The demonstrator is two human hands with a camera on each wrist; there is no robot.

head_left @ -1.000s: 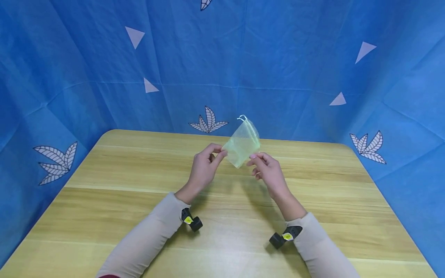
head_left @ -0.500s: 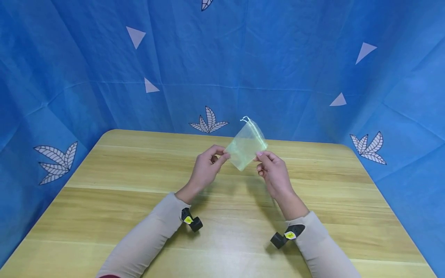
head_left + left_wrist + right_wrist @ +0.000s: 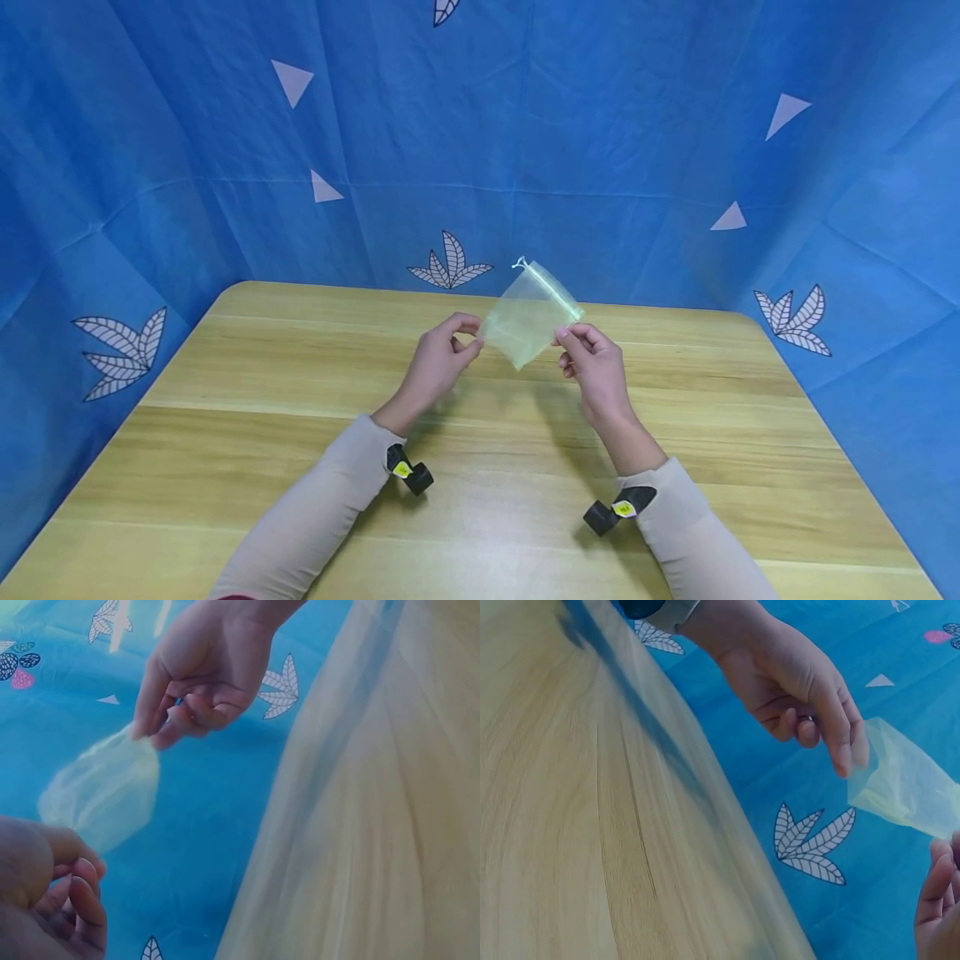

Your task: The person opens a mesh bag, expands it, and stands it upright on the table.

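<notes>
A pale green, sheer organza drawstring bag (image 3: 528, 321) is held up above the far part of the table, tilted, with its white cord loop at the top left. My right hand (image 3: 600, 371) pinches the bag's lower right edge between thumb and index finger, near the drawstring band. At the opposite corner, my left hand (image 3: 441, 358) has thumb and index fingertips around the bag's edge. The right wrist view shows the left hand (image 3: 795, 682) with a fingertip seen through the sheer fabric (image 3: 900, 780). No contents can be made out in the bag.
A wooden table (image 3: 480, 500) with rounded far corners lies beneath both hands. Behind it and at the sides hangs a blue cloth (image 3: 615, 125) printed with leaves and white triangles. Black cameras are strapped to both wrists, such as the left wrist camera (image 3: 412, 475).
The bag has spread out flatter and tilted, its cord loop dropping slightly. My right hand has shifted right and up. My left hand's fingertips have moved slightly left and parted a little.
</notes>
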